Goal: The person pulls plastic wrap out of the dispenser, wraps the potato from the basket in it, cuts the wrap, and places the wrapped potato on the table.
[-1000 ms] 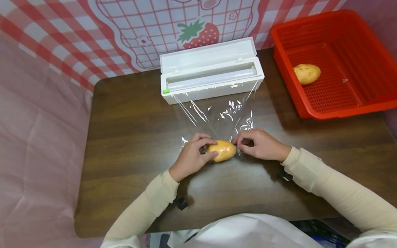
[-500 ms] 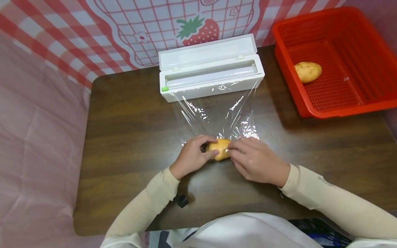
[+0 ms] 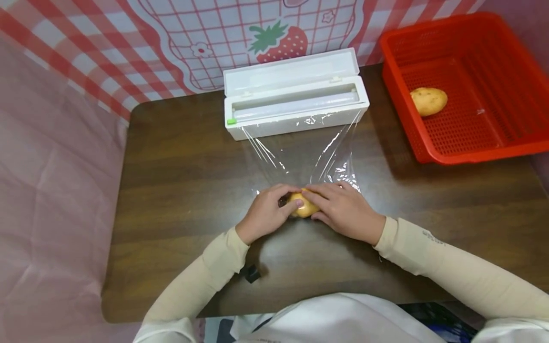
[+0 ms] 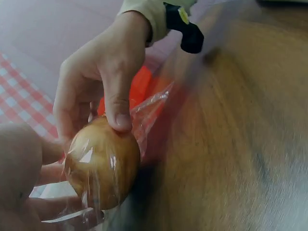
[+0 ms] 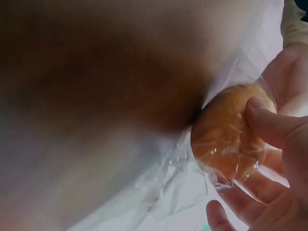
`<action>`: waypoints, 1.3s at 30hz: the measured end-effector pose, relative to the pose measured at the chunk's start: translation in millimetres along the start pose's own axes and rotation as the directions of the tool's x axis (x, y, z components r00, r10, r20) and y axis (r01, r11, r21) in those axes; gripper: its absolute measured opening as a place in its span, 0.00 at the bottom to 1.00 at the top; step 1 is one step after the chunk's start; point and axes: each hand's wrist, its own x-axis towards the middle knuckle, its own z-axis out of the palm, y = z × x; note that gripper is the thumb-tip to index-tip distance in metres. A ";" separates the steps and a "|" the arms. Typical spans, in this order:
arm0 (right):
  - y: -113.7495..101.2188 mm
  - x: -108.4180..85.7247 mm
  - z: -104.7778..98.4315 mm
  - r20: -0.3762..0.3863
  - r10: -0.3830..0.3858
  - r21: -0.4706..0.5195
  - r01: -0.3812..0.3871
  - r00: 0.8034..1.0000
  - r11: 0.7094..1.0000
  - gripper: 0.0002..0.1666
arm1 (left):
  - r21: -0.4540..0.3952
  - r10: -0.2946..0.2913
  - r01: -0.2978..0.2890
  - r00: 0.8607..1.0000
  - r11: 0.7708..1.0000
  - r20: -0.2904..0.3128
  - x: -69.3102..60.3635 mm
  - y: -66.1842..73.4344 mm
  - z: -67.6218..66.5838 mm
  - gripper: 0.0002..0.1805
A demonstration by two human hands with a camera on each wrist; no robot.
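A potato (image 3: 306, 210) lies near the middle of the table under shiny cling film (image 3: 296, 159). My left hand (image 3: 265, 213) grips its left end, thumb on the near side and fingers on the far side. Over the right end curl the fingers of my right hand (image 3: 346, 210), the thumb low on the near side. Up close, the left wrist view has film stretched tight over the potato (image 4: 103, 163). In the right wrist view the right thumb presses the wrapped potato (image 5: 224, 137), with loose film trailing from it. Parts of the potato are hidden by both hands.
A white film dispenser (image 3: 232, 132) with its lid (image 3: 291, 71) up stands at the table's back, its film running to the potato. Right of it a red plastic basket (image 3: 422, 145) holds another potato (image 3: 430, 101). A strawberry-print cloth (image 3: 171, 52) hangs behind.
My right hand has moved from pinching film beside the potato's right end to lying over that end. The left hand has kept its grip. The potato sits slightly farther from my body.
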 end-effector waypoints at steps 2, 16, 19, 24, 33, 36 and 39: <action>1.0 3.1 -2.8 0.023 0.023 0.030 -0.024 0.999 0.999 0.36 | 0.022 0.007 -0.006 0.999 1.000 -0.035 0.0 0.0 -2.1 0.15; 22.5 26.0 -12.2 0.144 0.165 0.279 -0.200 0.976 0.939 0.29 | 0.717 0.639 -0.397 0.764 0.573 -0.088 -12.4 10.4 20.6 0.18; 27.2 28.6 -11.5 0.156 0.168 0.320 -0.211 0.973 0.924 0.30 | 0.727 0.614 -0.374 0.785 0.575 -0.082 -10.9 7.6 23.9 0.19; 35.1 33.9 -12.1 0.215 0.185 0.342 -0.251 0.959 0.906 0.34 | 0.748 0.561 -0.328 0.825 0.577 -0.071 -4.1 5.3 22.5 0.17; 29.0 36.1 -23.0 0.061 0.172 0.127 -0.179 0.983 0.976 0.41 | 0.704 0.462 -0.317 0.887 0.636 -0.019 11.8 -1.2 9.9 0.24; 18.2 30.7 -20.3 -0.062 0.048 0.000 -0.048 0.997 0.999 0.38 | 0.673 0.450 -0.330 0.893 0.662 -0.005 15.5 -2.7 5.8 0.23; 11.0 27.2 -12.6 -0.088 -0.028 -0.085 0.020 0.996 0.996 0.38 | 0.646 0.429 -0.328 0.903 0.689 0.000 19.1 -3.1 2.3 0.22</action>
